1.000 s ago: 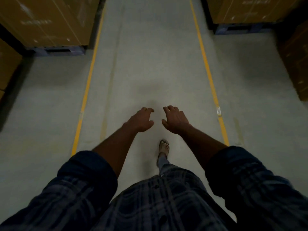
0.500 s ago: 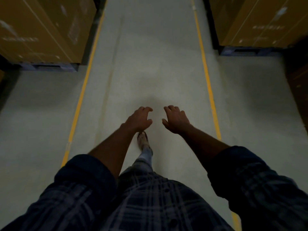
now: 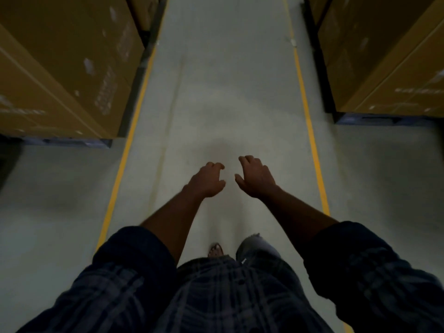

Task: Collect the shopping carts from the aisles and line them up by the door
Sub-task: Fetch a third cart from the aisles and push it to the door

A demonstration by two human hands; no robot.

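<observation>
No shopping cart is in view. My left hand (image 3: 207, 180) and my right hand (image 3: 255, 178) are stretched out in front of me over a grey concrete aisle floor (image 3: 230, 97). Both hands are palm down with loosely curled fingers and hold nothing. They hang side by side, a small gap between them. My plaid shirt and rolled sleeves fill the bottom of the view, and one sandalled foot (image 3: 215, 250) shows below the hands.
Two yellow floor lines (image 3: 125, 159) (image 3: 310, 131) run along the aisle's sides. Large cardboard boxes (image 3: 60, 75) on a blue pallet stand on the left, and more boxes (image 3: 389, 61) on a pallet stand on the right. Cross gaps lie beside me on both sides.
The boxes on both sides have come nearer and lower in view as I walk forward along the aisle. My feet have swapped steps. Both hands have kept their pose.
</observation>
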